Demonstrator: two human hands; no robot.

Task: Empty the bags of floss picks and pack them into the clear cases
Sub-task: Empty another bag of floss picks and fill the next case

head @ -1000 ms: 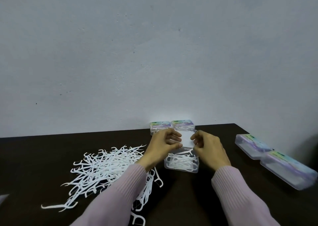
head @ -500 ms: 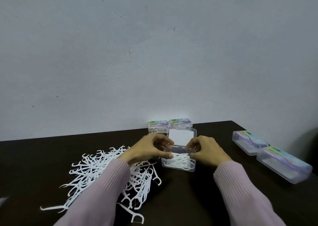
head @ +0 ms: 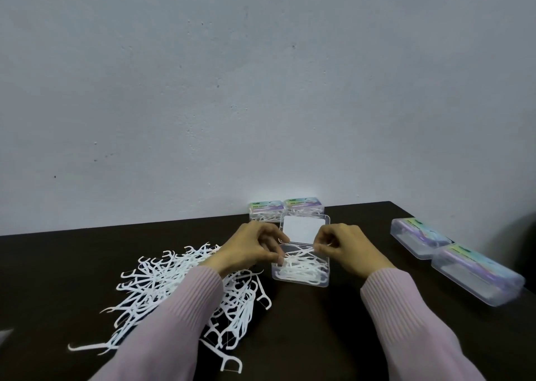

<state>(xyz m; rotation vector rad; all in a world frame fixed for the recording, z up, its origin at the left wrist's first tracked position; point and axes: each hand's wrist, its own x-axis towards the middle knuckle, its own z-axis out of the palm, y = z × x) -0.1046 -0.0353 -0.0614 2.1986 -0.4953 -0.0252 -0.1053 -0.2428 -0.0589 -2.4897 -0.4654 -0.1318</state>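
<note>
From the head camera, a dark table [head: 333, 337] runs along a pale wall [head: 261, 90]. Near the middle stands an open clear case [head: 301, 269], its lid [head: 304, 228] tilted up toward the wall, with a tangle of white floss picks lying inside. The left hand [head: 249, 250] sits at the case's left edge, fingers curled, thumb and forefinger pinching at the rim where lid and base meet; whether it grips the plastic or a pick I cannot tell. The right hand [head: 345, 250] is at the right edge, fingers curled, pinching the end of a floss pick [head: 301, 252] that lies across the case's mouth. Both arms wear ribbed pink sleeves [head: 179, 316]. A loose heap of floss picks [head: 162, 279] spreads over the table left of the case, partly under the left forearm. Two closed cases [head: 285, 208] with colourful labels stand side by side against the wall, just behind the open one. Two more closed cases [head: 452, 258] lie end to end at the right.
</note>
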